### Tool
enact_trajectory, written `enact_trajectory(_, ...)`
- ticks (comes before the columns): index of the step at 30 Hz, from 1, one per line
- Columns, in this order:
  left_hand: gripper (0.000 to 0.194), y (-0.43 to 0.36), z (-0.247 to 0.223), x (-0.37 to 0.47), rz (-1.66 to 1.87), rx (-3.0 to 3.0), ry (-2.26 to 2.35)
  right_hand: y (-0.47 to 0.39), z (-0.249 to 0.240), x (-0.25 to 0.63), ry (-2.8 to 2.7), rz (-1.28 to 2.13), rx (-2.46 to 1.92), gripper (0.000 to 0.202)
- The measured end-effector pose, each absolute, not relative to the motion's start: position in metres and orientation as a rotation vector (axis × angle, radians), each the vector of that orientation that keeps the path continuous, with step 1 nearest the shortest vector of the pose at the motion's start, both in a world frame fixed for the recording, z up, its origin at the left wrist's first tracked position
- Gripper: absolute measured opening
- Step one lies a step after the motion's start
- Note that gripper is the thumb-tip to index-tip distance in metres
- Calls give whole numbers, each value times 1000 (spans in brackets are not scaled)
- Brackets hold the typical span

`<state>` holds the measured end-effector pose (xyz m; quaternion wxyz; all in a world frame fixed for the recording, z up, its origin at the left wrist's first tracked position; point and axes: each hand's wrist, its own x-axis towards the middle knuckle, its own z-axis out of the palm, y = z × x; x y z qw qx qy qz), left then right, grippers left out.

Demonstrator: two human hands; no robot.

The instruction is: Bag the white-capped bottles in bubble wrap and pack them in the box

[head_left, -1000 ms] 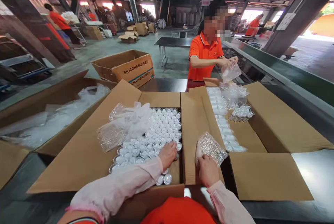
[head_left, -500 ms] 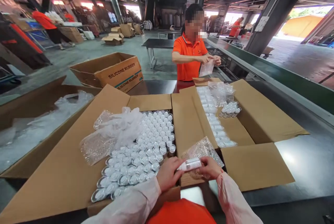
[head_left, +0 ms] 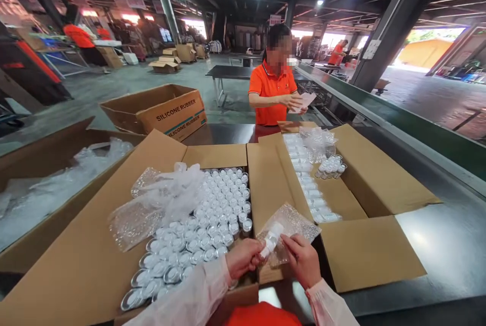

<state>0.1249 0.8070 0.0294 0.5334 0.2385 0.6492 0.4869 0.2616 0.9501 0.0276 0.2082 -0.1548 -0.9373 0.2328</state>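
White bottle (head_left: pixel 272 240), qty one, lower center of frame, overlapping one clear bubble bag (head_left: pixel 304 221); can't tell how far inside. Left hand (head_left: pixel 245 259): fingers closed on the bottle's near end. Right hand (head_left: pixel 306 261): thumb and fingers pinched together on the bag. Two open cartons flank them: left carton (head_left: pixel 94 245), dozens of capped bottles (head_left: pixel 206 241), too packed to count; right carton (head_left: pixel 372 250), one small bundle (head_left: pixel 330 166). One co-worker (head_left: pixel 268 85), upper center.

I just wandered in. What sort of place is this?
Probably a factory or warehouse work floor. An open carton holds rows of capped containers, what looks like a green conveyor runs along the right, and a co-worker in an orange shirt stands across the table.
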Motion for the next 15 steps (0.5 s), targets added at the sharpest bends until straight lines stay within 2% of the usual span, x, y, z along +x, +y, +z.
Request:
enact_trajectory(5, 42, 827, 30, 130, 1456, 123, 901, 946, 41, 261, -2540, 687, -182, 30)
enact_trajectory(10, 40, 851, 26, 133, 1649, 193, 1008, 937, 50, 252, -2439, 621, -56, 26)
enact_trajectory(15, 34, 846, 29, 115, 1472, 375, 1125, 934, 47, 249, -2350, 559, -122, 22)
